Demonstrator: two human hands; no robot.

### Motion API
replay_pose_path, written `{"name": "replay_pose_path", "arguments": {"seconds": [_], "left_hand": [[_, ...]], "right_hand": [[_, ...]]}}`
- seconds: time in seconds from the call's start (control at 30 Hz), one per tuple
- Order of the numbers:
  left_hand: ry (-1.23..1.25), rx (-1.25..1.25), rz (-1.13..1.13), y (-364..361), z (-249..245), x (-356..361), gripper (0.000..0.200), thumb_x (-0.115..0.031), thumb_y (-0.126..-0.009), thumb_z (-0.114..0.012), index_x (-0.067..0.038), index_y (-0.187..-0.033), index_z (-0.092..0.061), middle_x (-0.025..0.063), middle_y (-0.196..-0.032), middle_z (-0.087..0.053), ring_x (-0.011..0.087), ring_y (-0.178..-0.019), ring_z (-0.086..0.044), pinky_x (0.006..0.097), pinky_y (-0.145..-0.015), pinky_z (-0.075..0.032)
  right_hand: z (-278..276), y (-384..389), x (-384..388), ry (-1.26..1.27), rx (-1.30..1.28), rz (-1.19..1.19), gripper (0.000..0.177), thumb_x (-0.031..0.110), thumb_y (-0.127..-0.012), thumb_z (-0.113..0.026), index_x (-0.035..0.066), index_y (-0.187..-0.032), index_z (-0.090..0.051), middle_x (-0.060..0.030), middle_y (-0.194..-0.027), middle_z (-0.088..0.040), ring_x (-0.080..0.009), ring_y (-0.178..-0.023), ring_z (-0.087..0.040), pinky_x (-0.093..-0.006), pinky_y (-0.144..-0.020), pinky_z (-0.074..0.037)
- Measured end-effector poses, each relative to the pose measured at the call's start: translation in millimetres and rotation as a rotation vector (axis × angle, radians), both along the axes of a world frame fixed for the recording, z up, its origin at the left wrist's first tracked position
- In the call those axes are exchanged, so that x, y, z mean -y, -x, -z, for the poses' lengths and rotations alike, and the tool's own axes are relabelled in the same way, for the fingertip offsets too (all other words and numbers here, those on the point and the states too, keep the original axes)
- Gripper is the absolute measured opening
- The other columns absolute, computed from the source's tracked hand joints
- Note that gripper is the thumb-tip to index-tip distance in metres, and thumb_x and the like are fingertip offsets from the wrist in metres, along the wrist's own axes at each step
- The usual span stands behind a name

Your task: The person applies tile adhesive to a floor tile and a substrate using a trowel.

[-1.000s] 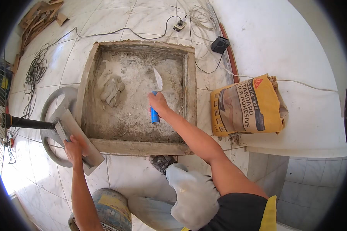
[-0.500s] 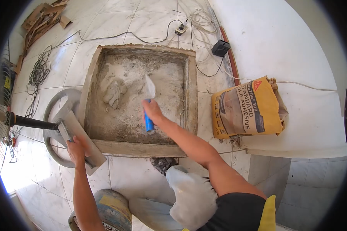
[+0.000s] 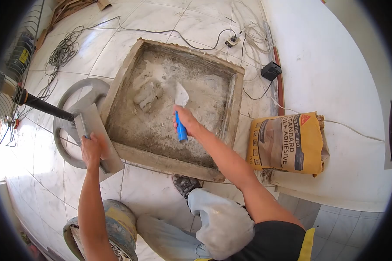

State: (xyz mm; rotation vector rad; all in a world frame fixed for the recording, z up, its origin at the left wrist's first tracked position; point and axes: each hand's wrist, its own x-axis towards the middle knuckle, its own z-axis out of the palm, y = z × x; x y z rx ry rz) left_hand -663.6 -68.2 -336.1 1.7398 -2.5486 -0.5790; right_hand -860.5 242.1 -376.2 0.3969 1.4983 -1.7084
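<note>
My right hand point(image 3: 186, 119) is wrapped round the blue handle of a small pointing trowel point(image 3: 181, 96). Its pale blade is over the mortar inside a shallow mixing box point(image 3: 174, 162). A clump of wet mortar point(image 3: 148, 95) lies left of the blade, with dry, powdery grey mix around it. My left hand point(image 3: 91, 150) grips a flat finishing trowel point(image 3: 101, 132), whose wide metal blade overlaps the box's left front corner. Just behind that trowel, a grey ring-shaped fan base point(image 3: 60, 114) stands on the tiles.
A yellow tile adhesive bag point(image 3: 287, 143) stands right of the box. Below my left arm is a stained bucket point(image 3: 117, 222). Cables point(image 3: 61, 56) and a black adapter point(image 3: 271, 70) lie on the tiled floor. A fan pole point(image 3: 48, 107) rises at left.
My view has turned and shifted, so the box appears tilted and farther right. Both hands keep their trowels; the pointing trowel's blade still hovers over the mix near the clump.
</note>
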Motion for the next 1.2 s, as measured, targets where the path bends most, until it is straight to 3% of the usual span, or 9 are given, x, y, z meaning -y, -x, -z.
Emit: {"name": "replay_pose_path", "arguments": {"seconds": [0.1,0.17,0.27,0.43,0.5,0.7,0.9,1.07,1.2], "left_hand": [[-0.024,0.006,-0.008,0.8,-6.5,-3.1,0.051,-0.043,-0.096,-0.046,-0.002,-0.125,-0.051,0.0278,-0.122,-0.059,0.0442,-0.116,-0.056,0.0506,-0.096,-0.044],[-0.014,0.016,-0.010,2.5,-8.5,-2.3,0.051,-0.043,-0.096,-0.047,-0.002,-0.125,-0.052,0.0277,-0.122,-0.060,0.0444,-0.116,-0.055,0.0508,-0.096,-0.044],[-0.033,0.013,-0.009,1.1,-5.1,-1.5,0.050,-0.043,-0.096,-0.048,-0.002,-0.123,-0.052,0.0274,-0.121,-0.060,0.0448,-0.115,-0.056,0.0513,-0.095,-0.044],[-0.037,0.009,-0.024,-1.2,-7.8,-2.9,0.048,-0.043,-0.095,-0.049,-0.002,-0.120,-0.053,0.0268,-0.118,-0.062,0.0452,-0.113,-0.057,0.0524,-0.093,-0.045],[-0.025,-0.009,-0.020,0.0,-6.4,-2.2,0.047,-0.042,-0.095,-0.050,-0.001,-0.119,-0.053,0.0270,-0.116,-0.062,0.0452,-0.112,-0.057,0.0531,-0.092,-0.045],[-0.018,0.006,-0.016,-0.5,-2.9,0.1,0.047,-0.043,-0.096,-0.050,-0.001,-0.118,-0.053,0.0261,-0.114,-0.063,0.0451,-0.110,-0.058,0.0533,-0.091,-0.046],[-0.026,-0.010,-0.049,1.8,-8.0,-3.4,0.047,-0.043,-0.096,-0.050,-0.003,-0.119,-0.054,0.0253,-0.115,-0.063,0.0449,-0.110,-0.058,0.0530,-0.091,-0.046],[-0.003,-0.008,-0.042,2.9,-1.9,6.4,0.047,-0.042,-0.096,-0.051,-0.004,-0.122,-0.053,0.0248,-0.114,-0.064,0.0440,-0.109,-0.059,0.0524,-0.090,-0.047],[-0.030,-0.025,-0.038,1.0,-3.0,1.4,0.051,-0.044,-0.095,-0.050,-0.003,-0.125,-0.053,0.0271,-0.116,-0.063,0.0440,-0.113,-0.058,0.0520,-0.093,-0.046]], "right_hand": [[-20.0,0.5,-18.1,-0.082,0.017,-0.177,0.031,0.039,-0.095,-0.056,0.008,-0.099,-0.051,-0.0031,-0.069,-0.054,-0.0133,-0.050,-0.052,-0.0329,-0.042,-0.046],[-14.5,8.7,-45.1,-0.110,-0.131,-0.163,0.034,0.040,-0.095,-0.056,0.007,-0.101,-0.052,-0.0024,-0.069,-0.053,-0.0120,-0.050,-0.052,-0.0308,-0.041,-0.046],[-5.4,26.4,-70.7,-0.201,-0.038,-0.077,0.040,0.045,-0.095,-0.054,0.006,-0.102,-0.053,-0.0046,-0.071,-0.054,-0.0142,-0.050,-0.052,-0.0331,-0.042,-0.048],[11.2,-8.7,-6.6,-0.082,-0.014,-0.241,0.040,0.047,-0.097,-0.050,0.007,-0.100,-0.051,-0.0040,-0.070,-0.053,-0.0139,-0.049,-0.051,-0.0333,-0.041,-0.047],[4.4,-24.7,13.5,-0.131,-0.146,-0.246,0.041,0.047,-0.097,-0.049,0.006,-0.098,-0.050,-0.0033,-0.069,-0.052,-0.0137,-0.048,-0.051,-0.0325,-0.041,-0.047],[-26.3,-33.3,-67.3,-0.179,0.082,-0.361,0.043,0.047,-0.099,-0.046,0.005,-0.106,-0.054,0.0010,-0.066,-0.049,-0.0081,-0.046,-0.046,-0.0278,-0.040,-0.044],[-10.4,-12.9,-14.5,-0.002,0.213,-0.346,0.044,0.048,-0.099,-0.046,0.005,-0.105,-0.054,0.0016,-0.064,-0.048,-0.0070,-0.044,-0.045,-0.0273,-0.038,-0.042],[-24.3,-42.3,-41.8,-0.122,0.091,-0.450,0.045,0.050,-0.098,-0.046,0.006,-0.105,-0.054,0.0024,-0.062,-0.046,-0.0068,-0.044,-0.044,-0.0276,-0.037,-0.040],[-20.2,-44.6,-42.2,-0.057,0.301,-0.496,0.047,0.052,-0.097,-0.046,0.006,-0.104,-0.053,0.0014,-0.063,-0.047,-0.0089,-0.045,-0.045,-0.0287,-0.038,-0.042]]}}
